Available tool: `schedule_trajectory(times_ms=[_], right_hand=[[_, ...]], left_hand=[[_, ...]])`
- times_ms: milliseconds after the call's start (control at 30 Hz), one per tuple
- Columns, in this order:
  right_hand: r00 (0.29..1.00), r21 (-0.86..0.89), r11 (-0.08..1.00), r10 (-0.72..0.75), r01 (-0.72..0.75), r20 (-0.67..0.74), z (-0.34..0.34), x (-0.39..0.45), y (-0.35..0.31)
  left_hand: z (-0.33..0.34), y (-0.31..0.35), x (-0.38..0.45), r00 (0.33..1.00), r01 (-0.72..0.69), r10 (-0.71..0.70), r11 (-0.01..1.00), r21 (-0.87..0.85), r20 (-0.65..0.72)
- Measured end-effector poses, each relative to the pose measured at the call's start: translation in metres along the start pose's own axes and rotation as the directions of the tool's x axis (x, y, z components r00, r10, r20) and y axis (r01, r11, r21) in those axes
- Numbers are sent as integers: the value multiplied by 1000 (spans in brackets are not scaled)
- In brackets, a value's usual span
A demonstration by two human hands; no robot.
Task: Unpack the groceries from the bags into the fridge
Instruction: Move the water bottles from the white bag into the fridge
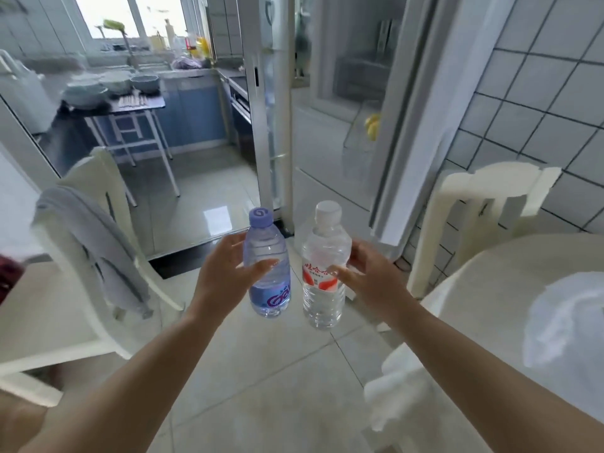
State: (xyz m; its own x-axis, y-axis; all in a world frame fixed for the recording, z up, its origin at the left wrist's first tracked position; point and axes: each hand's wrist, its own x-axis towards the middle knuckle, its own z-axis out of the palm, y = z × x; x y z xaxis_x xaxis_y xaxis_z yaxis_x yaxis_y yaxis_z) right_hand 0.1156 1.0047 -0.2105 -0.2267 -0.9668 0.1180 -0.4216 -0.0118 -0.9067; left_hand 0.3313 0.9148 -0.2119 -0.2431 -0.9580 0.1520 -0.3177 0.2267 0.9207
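Observation:
My left hand [225,269] grips a water bottle with a purple cap and purple label [266,263], held upright over the floor. Beside it my right hand [369,273] holds a clear water bottle with a white cap and red label [323,266], also upright. The two bottles are close together, not touching. Ahead stands the white fridge [327,132] with its door [271,103] swung open. A yellow item [372,125] lies in a clear drawer inside.
A cream chair [94,204] with a grey cloth draped over it stands on the left. Another cream chair [483,204] and a round table [510,289] with a white bag [565,318] are on the right. The kitchen lies beyond the doorway.

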Motion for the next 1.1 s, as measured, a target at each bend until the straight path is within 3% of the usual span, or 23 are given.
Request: schedule_trajectory(times_ms=[300, 467, 867, 1100], right_hand=[[990, 38, 993, -111, 115, -89, 63, 122, -63], [965, 80, 989, -105, 127, -242, 67, 210, -72], [848, 253, 951, -15, 175, -530, 28, 457, -65], [706, 162, 975, 10, 149, -708, -7, 571, -48]], left_hand=[[-83, -6, 121, 995, -98, 98, 995, 17, 13], [-88, -6, 214, 994, -112, 113, 993, -22, 13], [-38, 32, 488, 987, -157, 163, 968, -195, 14], [21, 41, 634, 967, -172, 220, 933, -316, 125]])
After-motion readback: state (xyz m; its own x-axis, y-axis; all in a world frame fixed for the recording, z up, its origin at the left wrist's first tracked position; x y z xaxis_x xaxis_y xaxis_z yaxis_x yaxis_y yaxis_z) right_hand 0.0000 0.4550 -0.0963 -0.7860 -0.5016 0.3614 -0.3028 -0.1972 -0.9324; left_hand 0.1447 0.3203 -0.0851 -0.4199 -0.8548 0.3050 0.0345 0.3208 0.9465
